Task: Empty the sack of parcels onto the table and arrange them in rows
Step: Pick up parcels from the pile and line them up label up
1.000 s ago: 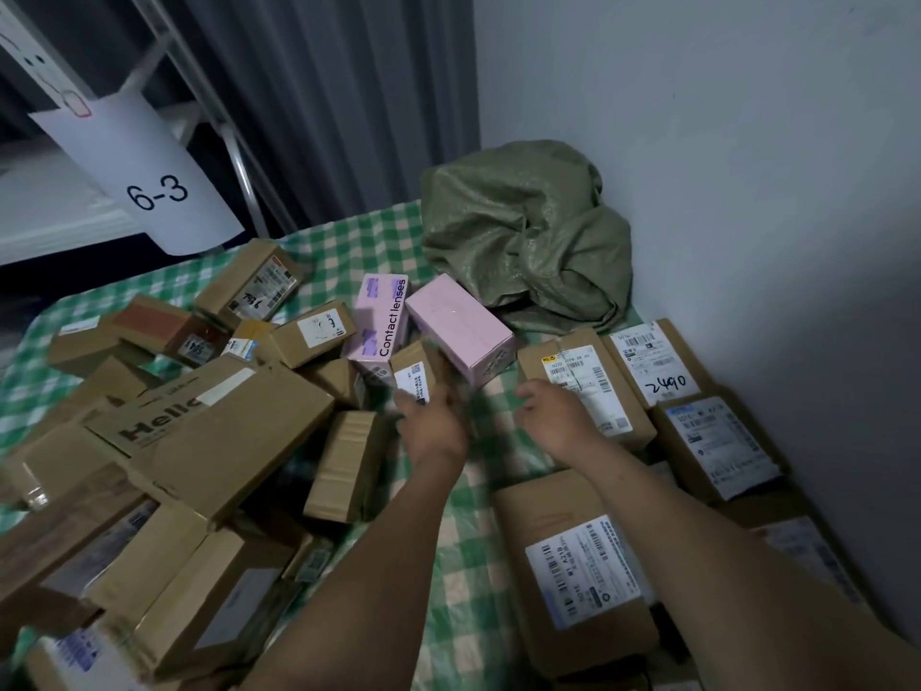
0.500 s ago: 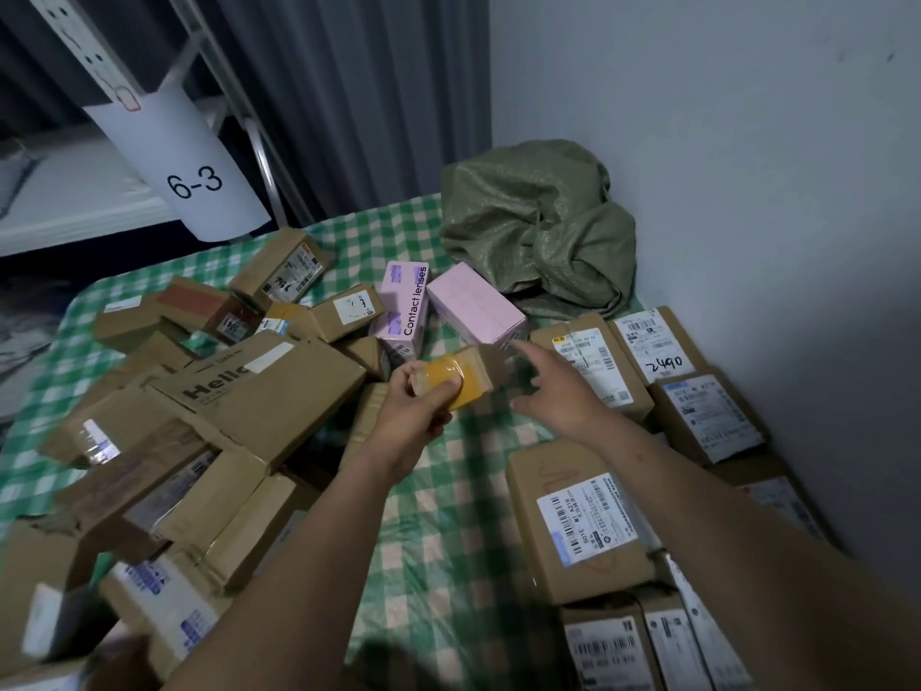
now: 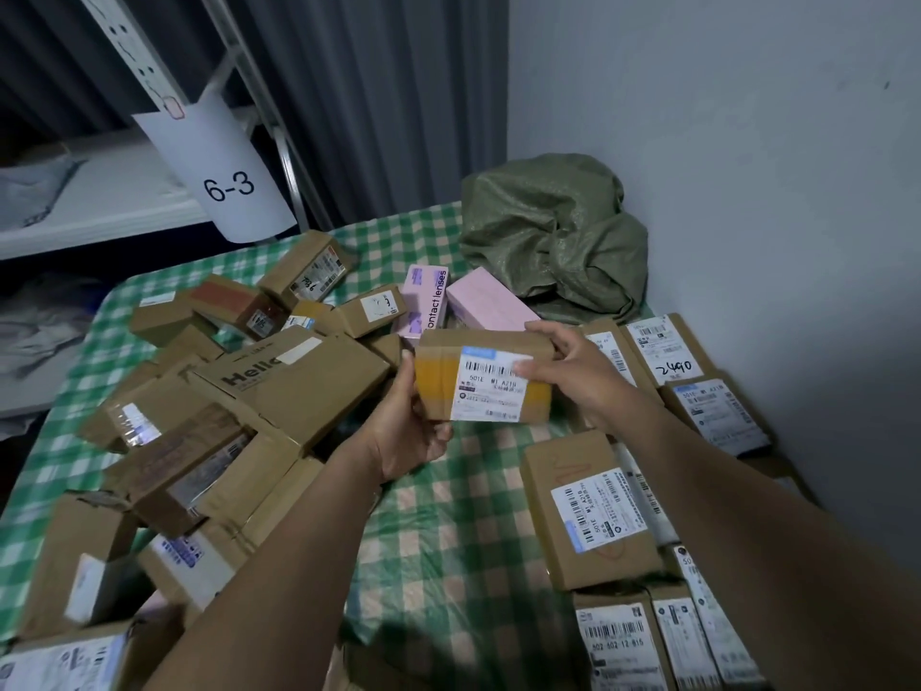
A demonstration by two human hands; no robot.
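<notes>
Head view. Grips small parcel (image 3: 481,376) in both hands, clear of tabletop (image 3: 448,531), label side toward camera. Brown card, yellow tape band, white barcode label.

Left hand (image 3: 406,431): curled round parcel's left end from below, thumb up along the edge.
Right hand (image 3: 573,366): pinching upper right corner, thumb across the label, fingers over the top edge.

Sack (image 3: 553,236): green woven, crumpled and slack, at far corner of tabletop against wall (image 3: 722,142).

Left half of tabletop: loose heap of brown parcels (image 3: 199,466), overlapping at all angles. Large "Hello" box (image 3: 294,381) lying on top near the middle.

Between heap and sack: two pink boxes. "Contact lenses" box (image 3: 427,304) on the left, plain pink box (image 3: 486,301) just beside it, near the sack's foot.

Right half, along wall: parcels laid flat, labels up, side by side in lines. "2490" parcel (image 3: 658,349) at far end; brown parcel with red scribble (image 3: 588,521) nearer, more labelled ones at bottom edge of view.

Green-and-white check cloth over tabletop. Paper sign "6-3" (image 3: 219,177) hanging from shelf frame beyond far left corner, grey curtain (image 3: 374,92) behind.
</notes>
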